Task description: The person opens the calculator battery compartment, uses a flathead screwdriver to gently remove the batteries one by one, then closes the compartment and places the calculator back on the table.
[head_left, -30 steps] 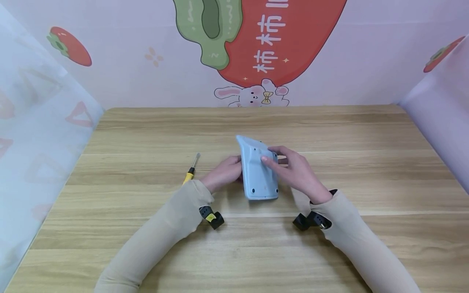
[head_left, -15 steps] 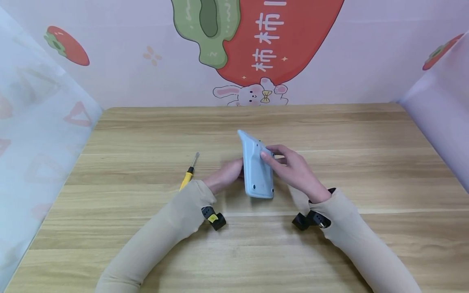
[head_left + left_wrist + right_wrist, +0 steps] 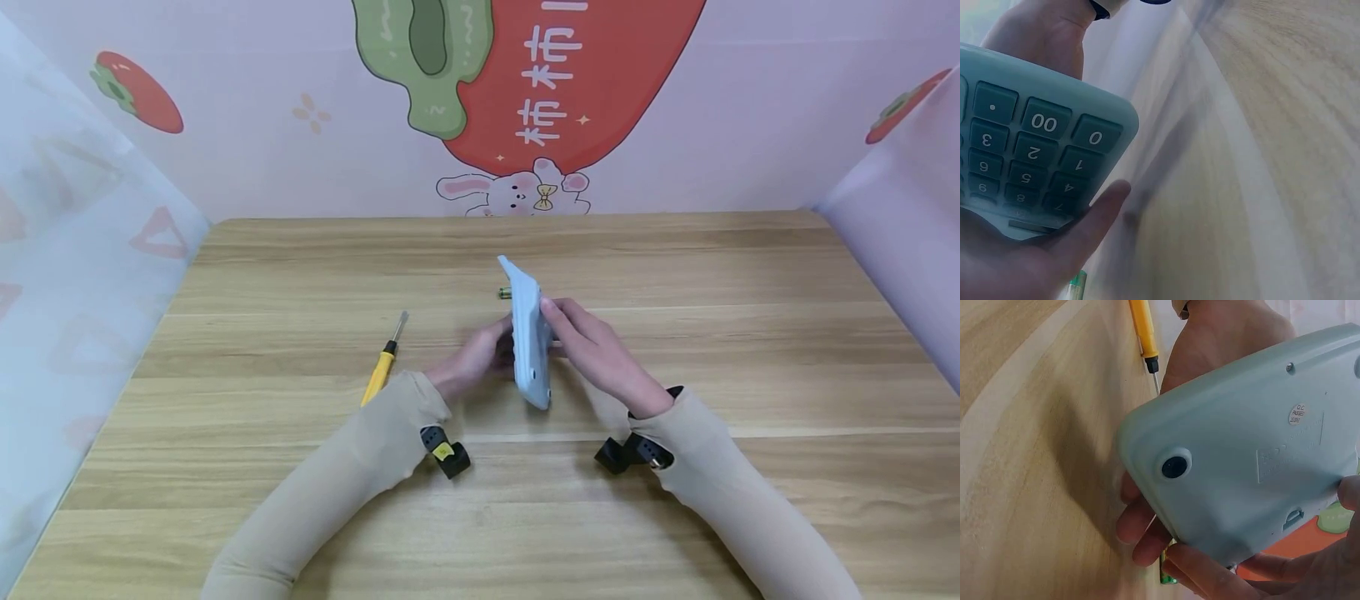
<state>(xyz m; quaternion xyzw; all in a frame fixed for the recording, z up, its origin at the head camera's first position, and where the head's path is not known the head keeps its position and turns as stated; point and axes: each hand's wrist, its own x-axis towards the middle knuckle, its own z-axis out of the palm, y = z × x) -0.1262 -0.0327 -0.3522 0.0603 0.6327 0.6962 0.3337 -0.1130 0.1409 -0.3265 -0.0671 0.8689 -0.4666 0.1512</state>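
Note:
A light-blue calculator [image 3: 529, 342] is held nearly on edge over the table, its number keys [image 3: 1035, 147] turned to the left hand. Its back, with a black round foot [image 3: 1174, 467], faces the right hand. My right hand [image 3: 600, 354] grips the top end, thumb [image 3: 1349, 492] on the back and fingers round the edge. My left hand [image 3: 471, 357] lies along the key side with extended fingers; their tips [image 3: 1141, 528] show past the edge, with no left thumb on the back. Behind the calculator lies a small green battery [image 3: 505, 293], partly hidden.
A yellow-handled screwdriver [image 3: 382, 367] lies beside the left sleeve [image 3: 375, 450], tip pointing away. The wooden table [image 3: 750, 333] meets a printed backdrop [image 3: 300, 167] at the far edge, with light cloths on both sides.
The calculator has turned from showing its back toward the head camera to standing nearly edge-on. Both hands turn with it, shifting slightly, and the battery behind comes into view.

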